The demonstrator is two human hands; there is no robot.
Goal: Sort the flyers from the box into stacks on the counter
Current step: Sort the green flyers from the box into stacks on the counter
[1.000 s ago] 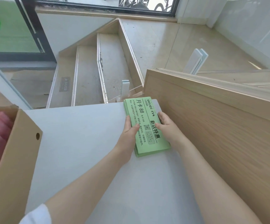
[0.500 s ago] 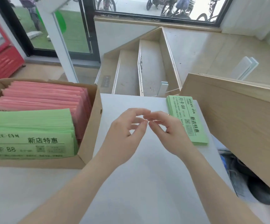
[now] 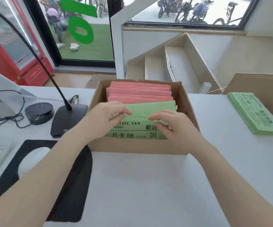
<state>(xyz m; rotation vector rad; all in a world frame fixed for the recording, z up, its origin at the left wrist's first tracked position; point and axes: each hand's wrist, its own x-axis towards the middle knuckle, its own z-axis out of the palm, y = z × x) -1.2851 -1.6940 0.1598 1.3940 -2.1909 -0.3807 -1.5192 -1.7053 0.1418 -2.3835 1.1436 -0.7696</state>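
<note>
Grasping green flyers (image 3: 142, 112) in box (image 3: 188, 112) | both hands' fingers (image 3: 124, 111) curled on them

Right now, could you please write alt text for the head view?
Both hands, left and right, reach into a cardboard box and finger green flyers in front of pink flyers. A green stack lies on the counter at right.

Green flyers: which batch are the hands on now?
The green flyers in the box, in front of the pink ones; not the green stack on the counter.
</note>
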